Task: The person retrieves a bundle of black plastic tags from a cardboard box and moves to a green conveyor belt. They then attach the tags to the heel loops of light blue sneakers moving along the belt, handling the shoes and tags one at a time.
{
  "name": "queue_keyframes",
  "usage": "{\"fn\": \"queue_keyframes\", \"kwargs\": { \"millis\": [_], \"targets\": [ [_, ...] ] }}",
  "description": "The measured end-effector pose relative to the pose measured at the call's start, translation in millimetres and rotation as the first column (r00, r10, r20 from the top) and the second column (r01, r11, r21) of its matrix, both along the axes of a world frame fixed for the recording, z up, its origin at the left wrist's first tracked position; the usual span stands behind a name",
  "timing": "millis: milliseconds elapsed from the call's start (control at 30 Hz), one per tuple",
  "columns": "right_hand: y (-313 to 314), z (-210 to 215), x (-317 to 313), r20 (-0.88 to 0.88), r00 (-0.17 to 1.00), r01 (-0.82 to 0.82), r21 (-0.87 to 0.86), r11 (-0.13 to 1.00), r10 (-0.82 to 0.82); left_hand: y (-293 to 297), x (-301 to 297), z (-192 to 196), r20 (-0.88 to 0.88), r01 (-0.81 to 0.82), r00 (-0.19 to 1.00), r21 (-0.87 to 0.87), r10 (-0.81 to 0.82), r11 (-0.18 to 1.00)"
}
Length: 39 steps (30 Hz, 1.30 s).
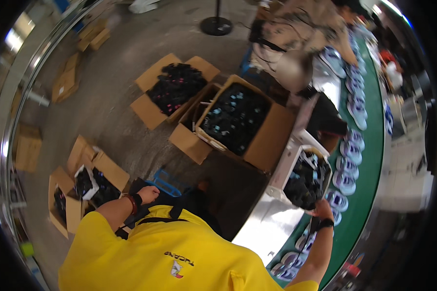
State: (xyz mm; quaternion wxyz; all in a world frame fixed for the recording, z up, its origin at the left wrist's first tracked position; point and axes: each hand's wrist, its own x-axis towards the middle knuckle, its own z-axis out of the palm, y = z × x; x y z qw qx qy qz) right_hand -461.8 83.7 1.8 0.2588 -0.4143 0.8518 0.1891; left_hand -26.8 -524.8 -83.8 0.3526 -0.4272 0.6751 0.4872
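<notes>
My left hand [148,194] is curled closed beside a blue stool or frame [164,182], with nothing visible in it. A dark watch and a reddish band circle that wrist. Farther right, my right hand [322,210] is at the near rim of a white-edged box [276,193] of small black pieces [303,180]. Its fingers are bent together, and a narrow dark strip [314,224] shows just below them. What they grip is too small to make out. The box stands on the metal ledge beside a green conveyor belt [367,182], close to a row of pale shoes [344,182].
Open cartons of black pieces [235,119] stand on the floor ahead, with another carton [175,89] behind. Smaller cartons [109,167] sit at my left. A co-worker [296,29] leans by the belt at the far right. A round stand base [216,26] is at the back.
</notes>
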Motion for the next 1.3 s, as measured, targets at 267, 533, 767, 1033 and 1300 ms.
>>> {"fn": "queue_keyframes", "kwargs": {
  "millis": [267,533,767,1033,1300],
  "targets": [
    [27.7,-26.5,19.8,0.489,0.602,0.795,-0.300,0.527,-0.631,3.5,88.3,-71.6,-0.078,-0.279,0.953,0.141,0.291,0.950],
    [-109.8,44.5,26.6,0.342,0.728,0.669,-0.167,0.724,-0.594,75.0,115.1,-98.9,0.009,0.139,0.990,-0.275,-0.142,0.951],
    [-213.0,24.9,-9.9,0.317,0.948,0.066,-0.258,0.964,0.020,102.2,91.6,-62.6,-0.047,-0.479,0.876,-0.206,0.481,0.853],
    [-332.3,-79.9,-23.9,0.934,-0.317,0.947,0.322,0.003,-0.168,157.0,80.3,-30.0,0.078,-0.727,0.649,-0.231,0.757,0.647],
    [-350.6,-219.1,-91.8,0.777,-0.590,0.800,0.524,-0.294,-0.220,203.9,68.3,10.1,0.114,-0.712,0.619,-0.337,0.777,0.617]
  ]
}}
